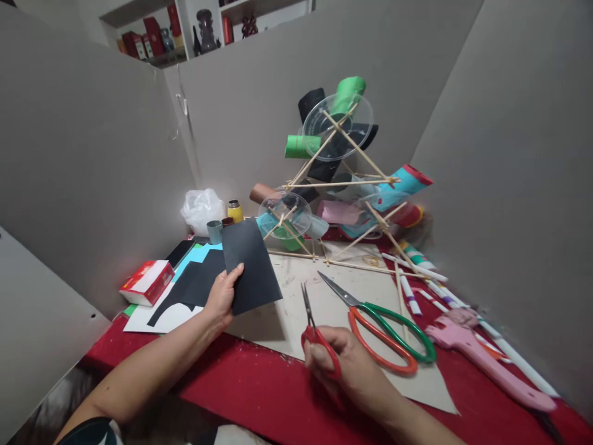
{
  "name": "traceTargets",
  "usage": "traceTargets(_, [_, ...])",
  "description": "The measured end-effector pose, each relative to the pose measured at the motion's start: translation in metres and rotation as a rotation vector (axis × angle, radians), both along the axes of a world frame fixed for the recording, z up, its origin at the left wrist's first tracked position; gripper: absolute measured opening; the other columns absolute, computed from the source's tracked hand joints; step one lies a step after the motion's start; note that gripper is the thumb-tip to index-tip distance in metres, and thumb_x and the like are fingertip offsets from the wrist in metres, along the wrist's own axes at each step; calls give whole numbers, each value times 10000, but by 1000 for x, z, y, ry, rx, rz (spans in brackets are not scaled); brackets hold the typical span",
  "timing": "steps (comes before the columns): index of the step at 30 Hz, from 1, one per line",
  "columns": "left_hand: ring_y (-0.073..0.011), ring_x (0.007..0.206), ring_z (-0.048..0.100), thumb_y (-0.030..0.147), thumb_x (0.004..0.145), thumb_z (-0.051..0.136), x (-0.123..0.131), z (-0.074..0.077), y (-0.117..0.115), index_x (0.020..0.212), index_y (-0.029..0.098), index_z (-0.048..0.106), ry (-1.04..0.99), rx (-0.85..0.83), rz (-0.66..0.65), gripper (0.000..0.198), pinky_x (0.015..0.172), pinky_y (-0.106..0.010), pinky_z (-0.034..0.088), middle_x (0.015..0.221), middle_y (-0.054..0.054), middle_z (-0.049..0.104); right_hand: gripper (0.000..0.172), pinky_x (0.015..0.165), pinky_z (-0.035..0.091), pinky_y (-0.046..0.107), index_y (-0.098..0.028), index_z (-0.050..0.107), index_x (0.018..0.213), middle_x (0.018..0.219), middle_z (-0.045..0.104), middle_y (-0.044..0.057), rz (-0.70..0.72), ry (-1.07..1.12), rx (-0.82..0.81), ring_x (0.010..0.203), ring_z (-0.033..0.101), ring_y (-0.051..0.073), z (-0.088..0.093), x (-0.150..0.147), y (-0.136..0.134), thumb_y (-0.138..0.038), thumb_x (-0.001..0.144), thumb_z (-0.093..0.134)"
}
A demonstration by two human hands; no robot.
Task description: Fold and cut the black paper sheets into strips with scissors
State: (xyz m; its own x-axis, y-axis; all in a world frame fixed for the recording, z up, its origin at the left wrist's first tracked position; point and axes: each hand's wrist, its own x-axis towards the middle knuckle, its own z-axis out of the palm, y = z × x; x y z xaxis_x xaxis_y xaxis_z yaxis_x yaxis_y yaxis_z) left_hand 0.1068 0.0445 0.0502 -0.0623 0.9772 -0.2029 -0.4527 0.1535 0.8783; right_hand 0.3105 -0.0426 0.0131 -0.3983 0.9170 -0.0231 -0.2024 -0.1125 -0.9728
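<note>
My left hand [223,295] pinches the lower left edge of a black sheet of paper [250,266], held up over the table. In my right hand [340,361] is a small pair of scissors [309,315] with red handles, fingers through the loops and blades pointing up and slightly apart. The blades are clear of the black sheet, to its right. Beside my right hand lies a bigger pair of scissors [370,315] with one orange and one green handle. More black paper [197,284] rests under and behind my left hand, on a white sheet [139,319].
Behind stands a stick frame [343,183] bearing clear discs and coloured paper tubes. A pink glue gun [495,364] and white rolled sticks [514,352] lie right. A red-and-white box [147,282], plastic bag [202,209] and yellow jar [235,212] stand left. Grey partitions [278,111] enclose the red-covered table [222,383].
</note>
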Motion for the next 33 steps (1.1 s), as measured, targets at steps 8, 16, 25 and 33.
traceTargets(8, [-155,548,664,309,754,716,-3,-12,7,951,120,678,-39,-165,37,275,576,-249,553,705,-60,727,550,380,216,190,-139,596,651,397,415,-51,227,66,-43,337,343,56,-4,-3,-5,-683,739,582])
traceTargets(16, [-213,732,711,345,751,723,0,-21,3,1006,119,679,-65,-206,-13,343,689,-303,572,816,-103,744,549,363,195,175,-139,588,635,390,363,-75,211,173,-165,327,340,45,4,-9,-10,-677,748,583])
traceTargets(25, [-213,769,717,305,804,672,4,-23,1,985,113,682,-83,-178,-1,263,775,-327,574,764,-100,743,541,322,194,158,-111,598,623,399,355,-82,203,259,-168,298,344,37,-3,-14,-7,-629,779,589])
traceTargets(33, [-222,822,715,328,809,666,2,-31,4,1016,125,673,-87,-154,-21,290,803,-343,570,835,-112,747,524,325,200,155,-107,609,615,402,357,-81,194,292,-215,298,337,31,-5,-15,-6,-603,783,606])
